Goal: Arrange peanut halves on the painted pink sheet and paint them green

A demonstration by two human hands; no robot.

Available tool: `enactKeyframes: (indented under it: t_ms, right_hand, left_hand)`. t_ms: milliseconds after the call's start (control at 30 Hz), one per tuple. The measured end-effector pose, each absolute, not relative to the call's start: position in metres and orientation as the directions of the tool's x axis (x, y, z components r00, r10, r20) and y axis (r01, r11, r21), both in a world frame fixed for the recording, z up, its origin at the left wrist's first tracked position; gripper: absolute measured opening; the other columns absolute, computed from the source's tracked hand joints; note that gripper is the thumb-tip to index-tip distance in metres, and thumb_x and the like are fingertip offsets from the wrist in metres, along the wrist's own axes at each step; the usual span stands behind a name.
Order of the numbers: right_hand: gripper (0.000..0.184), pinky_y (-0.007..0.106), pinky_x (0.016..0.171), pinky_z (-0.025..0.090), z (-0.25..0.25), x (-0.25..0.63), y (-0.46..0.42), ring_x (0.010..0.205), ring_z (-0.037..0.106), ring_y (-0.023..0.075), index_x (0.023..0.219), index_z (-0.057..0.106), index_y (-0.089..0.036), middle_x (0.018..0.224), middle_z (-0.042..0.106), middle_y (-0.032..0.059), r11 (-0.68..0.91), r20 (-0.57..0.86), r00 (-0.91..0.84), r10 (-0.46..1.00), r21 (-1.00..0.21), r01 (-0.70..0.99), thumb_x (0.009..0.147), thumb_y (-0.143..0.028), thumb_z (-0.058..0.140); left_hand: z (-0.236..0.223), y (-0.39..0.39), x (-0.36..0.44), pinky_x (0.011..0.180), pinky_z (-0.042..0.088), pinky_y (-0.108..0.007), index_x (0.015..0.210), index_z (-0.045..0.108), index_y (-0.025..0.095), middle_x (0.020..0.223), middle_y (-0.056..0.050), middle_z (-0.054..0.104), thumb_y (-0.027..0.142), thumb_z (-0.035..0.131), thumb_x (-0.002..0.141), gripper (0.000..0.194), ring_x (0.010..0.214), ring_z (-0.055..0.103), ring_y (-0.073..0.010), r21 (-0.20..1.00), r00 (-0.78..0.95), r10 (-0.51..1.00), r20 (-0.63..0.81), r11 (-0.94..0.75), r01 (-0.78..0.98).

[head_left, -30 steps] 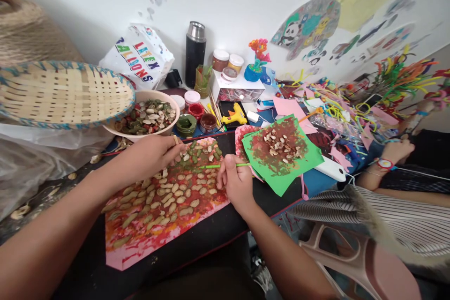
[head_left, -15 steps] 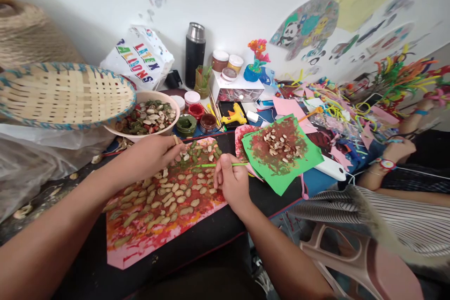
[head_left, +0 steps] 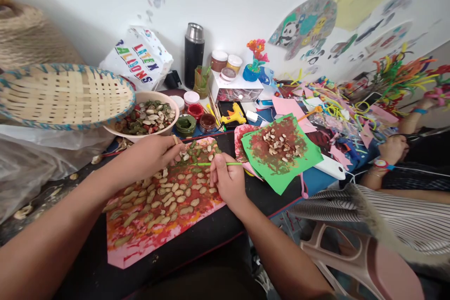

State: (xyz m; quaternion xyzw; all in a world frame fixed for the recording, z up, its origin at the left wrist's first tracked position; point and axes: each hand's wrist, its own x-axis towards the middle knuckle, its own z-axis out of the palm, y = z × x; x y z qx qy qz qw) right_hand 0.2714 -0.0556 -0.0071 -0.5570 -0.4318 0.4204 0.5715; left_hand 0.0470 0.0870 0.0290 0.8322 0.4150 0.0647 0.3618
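My right hand [head_left: 228, 180] is closed round a thin green paintbrush [head_left: 204, 164], its tip pointing left over the green-painted part of a pink sheet [head_left: 117, 257]. My left hand [head_left: 161, 154] is pinched over the upper part of that sheet, with a pale peanut shell [head_left: 183, 155] at its fingertips. A light tan bit shows above its fingers; I cannot tell what it is. Red, orange and green paint covers the sheet. Rows of peanut shells [head_left: 170, 200] lie on it, plain in the lower part and coated green near my hands.
Behind the sheet stand a bowl of painted shells [head_left: 154, 118], a green paint jar [head_left: 185, 124], a red paint jar [head_left: 195, 111] and a yellow glue gun [head_left: 235, 113]. A woven basket [head_left: 66, 96] overhangs the left. Green paper [head_left: 279, 183] bears shells. Another person's hand [head_left: 393, 149] is at right.
My right hand has shifted slightly left with the paintbrush, whose tip stays over the green paint. My left hand has barely moved. The other person's hand at right has shifted.
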Motion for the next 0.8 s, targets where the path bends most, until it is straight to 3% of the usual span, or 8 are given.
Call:
enactKeyframes:
  t_ms: [400, 567, 700, 800]
  right_hand:
    - [0.084, 0.025, 0.041, 0.039, 0.001, 0.309, -0.076, 0.037, 0.05, 0.0137, 0.072, 0.056, -0.029, 0.049, 0.04, -0.0105, 0.011, -0.013, 0.392, 0.92, -0.998, -0.059, 0.099, -0.106, 0.074]
    - [0.084, 0.025, 0.041, 0.038, 0.001, 0.307, -0.081, 0.035, 0.049, 0.0134, 0.07, 0.056, -0.028, 0.048, 0.039, -0.0107, 0.004, -0.032, 0.35, 0.936, -0.995, -0.104, 0.099, -0.105, 0.074]
    - [0.084, 0.025, 0.043, 0.04, 0.0, 0.3, -0.081, 0.036, 0.049, 0.0134, 0.069, 0.057, -0.028, 0.047, 0.039, -0.0109, -0.009, -0.046, 0.287, 0.957, -0.992, -0.128, 0.1, -0.104, 0.075]
    - [0.084, 0.024, 0.042, 0.038, -0.001, 0.298, -0.08, 0.036, 0.05, 0.0131, 0.07, 0.057, -0.028, 0.047, 0.038, -0.0113, -0.017, -0.053, 0.275, 0.96, -0.991, -0.132, 0.099, -0.104, 0.076]
  left_hand:
    - [0.037, 0.085, 0.046, 0.082, 0.064, -0.04, 0.089, 0.08, 0.031, 0.093, -0.01, 0.09, 0.087, 0.04, 0.109, 0.072, 0.084, 0.083, -0.0315, 0.615, 0.674, 0.719, -0.171, -0.457, 0.643]
    - [0.049, 0.079, 0.042, 0.077, 0.064, -0.039, 0.087, 0.079, 0.033, 0.091, -0.008, 0.09, 0.094, 0.046, 0.107, 0.072, 0.078, 0.082, -0.0305, 0.699, 0.738, 0.622, -0.262, -0.405, 0.589]
    - [0.046, 0.071, 0.043, 0.063, 0.056, -0.037, 0.08, 0.075, 0.032, 0.077, -0.007, 0.084, 0.087, 0.047, 0.107, 0.067, 0.067, 0.076, -0.0279, 0.652, 0.772, 0.541, -0.332, -0.46, 0.603]
    - [0.04, 0.07, 0.045, 0.066, 0.058, -0.037, 0.081, 0.077, 0.032, 0.08, -0.007, 0.086, 0.083, 0.045, 0.108, 0.066, 0.07, 0.078, -0.0282, 0.636, 0.777, 0.546, -0.315, -0.486, 0.599]
